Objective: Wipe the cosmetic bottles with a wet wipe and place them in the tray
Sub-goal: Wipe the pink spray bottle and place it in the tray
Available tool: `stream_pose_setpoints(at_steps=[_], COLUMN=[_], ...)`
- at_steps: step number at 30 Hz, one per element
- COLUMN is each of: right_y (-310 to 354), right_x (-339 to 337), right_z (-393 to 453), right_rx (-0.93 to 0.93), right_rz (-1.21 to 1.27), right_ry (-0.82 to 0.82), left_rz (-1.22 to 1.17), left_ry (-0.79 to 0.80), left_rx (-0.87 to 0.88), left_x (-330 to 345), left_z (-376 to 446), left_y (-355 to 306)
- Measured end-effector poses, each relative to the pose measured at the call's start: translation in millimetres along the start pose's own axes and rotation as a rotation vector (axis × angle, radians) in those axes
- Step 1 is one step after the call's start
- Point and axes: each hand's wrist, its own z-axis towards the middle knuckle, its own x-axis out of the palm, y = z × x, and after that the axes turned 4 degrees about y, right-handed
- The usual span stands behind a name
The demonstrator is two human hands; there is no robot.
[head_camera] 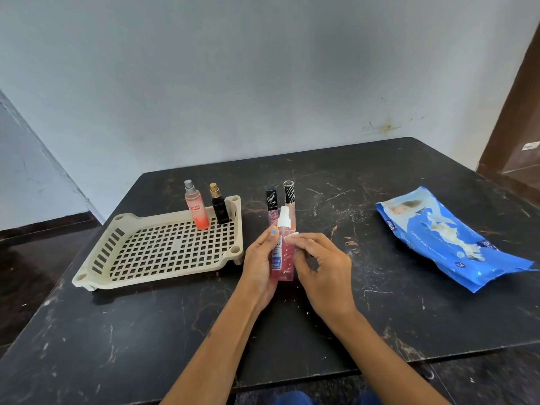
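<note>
Hands [260,264] wiping pink spray bottle [282,258] upright.

Two tubes [280,204] just behind hands

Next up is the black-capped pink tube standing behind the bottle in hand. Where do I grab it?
Take the black-capped pink tube by its black cap, fingers coming from above and the tray side. It stands upright, close beside the striped-cap tube on its right, and the held pink spray bottle blocks its lower body.
</note>
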Motion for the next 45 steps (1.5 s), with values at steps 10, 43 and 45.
stream_pose_setpoints(at_steps=[10, 43, 45], right_y=[-3, 6, 6], right_x=[4, -4, -2], right_z=[-2, -12, -12], right_rx=[-0.092, -0.181, -0.204], right_rz=[-0.134, -0.274, -0.305], right_ry=[0.010, 0.048, 0.067], left_rz=[0.002, -0.084, -0.084], left_ry=[0.007, -0.101, -0.103], left_rx=[0.019, -0.011, -0.007], left_x=[0, 9, 9], left_z=[1, -4, -5], left_y=[-1, -4, -4])
